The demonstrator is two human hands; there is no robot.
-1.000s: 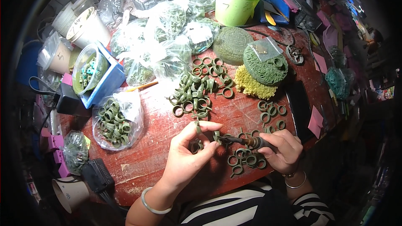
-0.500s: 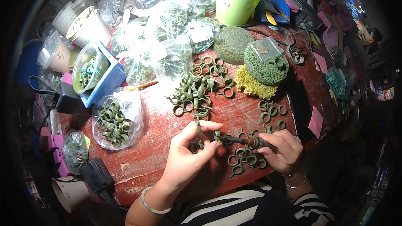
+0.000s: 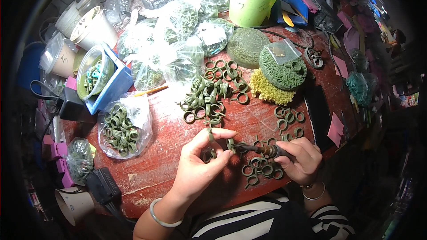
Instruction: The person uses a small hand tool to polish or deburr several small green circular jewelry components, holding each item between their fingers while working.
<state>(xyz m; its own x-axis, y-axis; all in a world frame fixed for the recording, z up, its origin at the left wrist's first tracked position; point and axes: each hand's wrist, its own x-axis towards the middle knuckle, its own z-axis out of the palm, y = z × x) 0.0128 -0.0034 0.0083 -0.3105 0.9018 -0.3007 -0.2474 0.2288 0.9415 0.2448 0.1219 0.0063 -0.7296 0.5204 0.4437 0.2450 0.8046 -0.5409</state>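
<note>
My left hand (image 3: 198, 166) pinches a green wax ring (image 3: 231, 144) between thumb and fingertips. Other green rings hang at its fingers. A soldering iron (image 3: 253, 149) with a metal shaft and dark handle lies in my right hand (image 3: 302, 160), its fingers closed round the handle. The iron's tip points left and meets or nearly meets the pinched ring; exact contact is too small to tell. Below the iron lies a small group of loose rings (image 3: 267, 170). Beyond my left hand spreads a larger pile of green rings (image 3: 208, 92).
An open plastic bag of rings (image 3: 121, 131) lies at left, near a blue tray (image 3: 111, 80). Filled clear bags (image 3: 178, 58) and a lime-green bucket (image 3: 251, 2) stand at the back. Round green pads (image 3: 282, 69), a yellow sponge (image 3: 270, 90) and a dark phone-like slab (image 3: 319, 115) are at right.
My right hand and the soldering iron have shifted only very slightly. My left hand and the pinched ring look the same.
</note>
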